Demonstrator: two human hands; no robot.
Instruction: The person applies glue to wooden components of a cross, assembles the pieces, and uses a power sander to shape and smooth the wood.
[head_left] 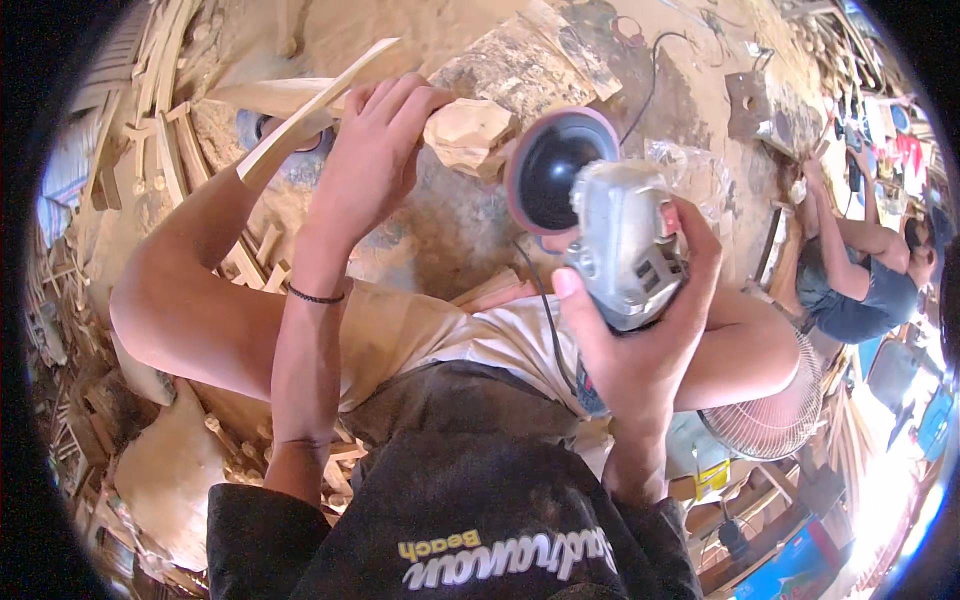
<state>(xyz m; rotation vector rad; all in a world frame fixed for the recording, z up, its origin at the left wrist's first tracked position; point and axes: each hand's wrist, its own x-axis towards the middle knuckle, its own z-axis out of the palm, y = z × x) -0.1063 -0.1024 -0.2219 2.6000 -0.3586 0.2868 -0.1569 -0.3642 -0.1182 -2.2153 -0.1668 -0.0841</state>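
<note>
My left hand (385,135) is closed, its fingers curled over a pale piece of wood whose faceted, blocky end (472,135) sticks out to the right. A long thin wooden strip (325,105) slants past the knuckles on the left; whether it joins the held piece is hidden. In my right hand (645,345) is an angle grinder (630,250) with a clear, dusty cover over its body. Its round dark disc (562,170), reddish at the rim, faces the faceted wood end, with a narrow gap between them. Fingers and thumb wrap around the grinder's body.
A dusty wooden block (520,60) lies beyond the disc. Wood offcuts (170,150) are heaped at the left. A round fan (768,405) stands by my right knee. Dark cords (648,85) run over the ground. Another person (860,270) sits at the far right.
</note>
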